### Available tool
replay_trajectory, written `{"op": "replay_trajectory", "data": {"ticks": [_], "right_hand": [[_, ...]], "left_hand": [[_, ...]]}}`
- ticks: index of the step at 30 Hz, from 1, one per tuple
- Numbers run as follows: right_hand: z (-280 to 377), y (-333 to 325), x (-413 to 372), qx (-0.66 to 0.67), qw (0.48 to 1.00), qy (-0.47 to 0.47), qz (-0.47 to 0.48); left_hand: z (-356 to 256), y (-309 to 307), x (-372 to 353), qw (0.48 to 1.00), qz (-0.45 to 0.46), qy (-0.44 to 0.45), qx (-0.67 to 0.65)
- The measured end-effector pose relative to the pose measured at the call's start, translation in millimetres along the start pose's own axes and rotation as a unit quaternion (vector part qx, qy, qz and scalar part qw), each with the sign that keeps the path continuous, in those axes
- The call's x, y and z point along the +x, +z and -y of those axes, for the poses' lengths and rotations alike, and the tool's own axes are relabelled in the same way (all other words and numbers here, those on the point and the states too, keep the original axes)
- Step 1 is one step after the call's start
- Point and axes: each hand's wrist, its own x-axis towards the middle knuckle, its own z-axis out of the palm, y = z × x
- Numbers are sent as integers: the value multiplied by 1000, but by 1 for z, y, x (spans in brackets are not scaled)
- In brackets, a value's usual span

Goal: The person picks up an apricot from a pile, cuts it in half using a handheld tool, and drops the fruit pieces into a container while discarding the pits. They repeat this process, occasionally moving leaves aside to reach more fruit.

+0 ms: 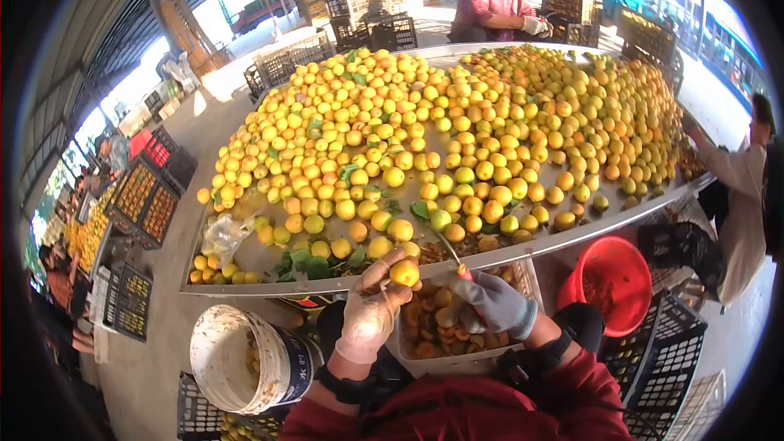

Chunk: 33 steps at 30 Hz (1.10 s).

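My left hand (371, 310), in a thin pale glove, is closed around a yellow apricot (404, 273) near the table's front edge. Gripped in my grey-gloved right hand (502, 304) is a small knife (463, 270) with a red handle; its narrow blade points up toward the table, apart from the apricot. Below both hands, a light-coloured crate (529, 282) holds many cut apricot halves (433, 328). A large heap of whole apricots (351, 122) covers much of the metal-edged table (359, 283), with green leaves (302, 263) among them.
A white bucket (216, 359) stands at left, a red bucket (629, 282) at right. Black plastic crates (674, 335) sit low on the right. A clear plastic bag (227, 235) lies on the table. One person (490, 8) sits across; another person's sleeve (735, 167) shows at right.
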Motion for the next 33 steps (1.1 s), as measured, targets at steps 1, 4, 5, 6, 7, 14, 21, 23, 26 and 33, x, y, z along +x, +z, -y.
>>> {"op": "replay_trajectory", "data": {"ticks": [1, 4, 5, 6, 7, 14, 21, 23, 26, 33], "right_hand": [[-2, 3, 2, -6, 1000, 5, 4], [7, 16, 6, -78, 992, 53, -83], [13, 22, 6, -83, 992, 58, -80], [18, 26, 6, -109, 988, 59, -92], [23, 30, 6, -135, 984, 59, -103], [19, 37, 20, -61, 994, 42, -74], [2, 45, 27, -153, 971, -152, -101], [8, 50, 28, -72, 986, -126, -77], [12, 55, 32, -62, 992, -110, -29], [14, 53, 34, -57, 991, -115, -30]], "left_hand": [[-2, -3, 0, 999, 7, -12, -40], [-4, -16, 3, 992, 10, -25, -120], [-3, -20, 4, 987, 13, -29, -155], [-2, -22, 5, 986, 8, -26, -163], [-2, -24, 5, 985, 3, -21, -169], [-5, -30, 5, 972, -5, -11, -234], [2, -32, 4, 969, -21, 5, -245], [4, -29, 4, 967, -9, 5, -253], [3, -21, 2, 964, 16, 6, -266], [1, -15, -2, 962, 12, -4, -273]]}}
